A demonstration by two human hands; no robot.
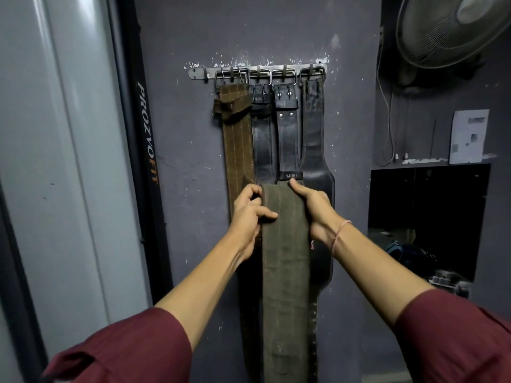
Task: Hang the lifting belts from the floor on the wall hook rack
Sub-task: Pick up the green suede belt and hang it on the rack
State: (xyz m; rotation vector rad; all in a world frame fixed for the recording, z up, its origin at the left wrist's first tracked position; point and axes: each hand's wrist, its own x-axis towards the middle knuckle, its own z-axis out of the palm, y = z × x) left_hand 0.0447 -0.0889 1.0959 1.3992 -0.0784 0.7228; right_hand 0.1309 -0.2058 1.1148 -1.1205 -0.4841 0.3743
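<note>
I hold a wide olive-green lifting belt (284,258) upright in front of the wall; its top edge is folded over at hand height and its length hangs down to the bottom of the view. My left hand (247,214) grips its left edge and my right hand (312,208) grips its right edge. Above, a metal hook rack (199,73) on the grey wall carries several belts by their buckles: a brown stitched belt (237,145), two black leather belts (262,142) (289,139), and a wide dark belt (313,139). The belt in my hands covers their lower parts.
A black upright frame post with "PROZVOFIT" lettering (148,134) stands left of the belts, beside a pale grey panel (55,161). At the upper right hangs a wall fan (453,29). Below it are a paper sheet (468,136) and a dark recess (425,217).
</note>
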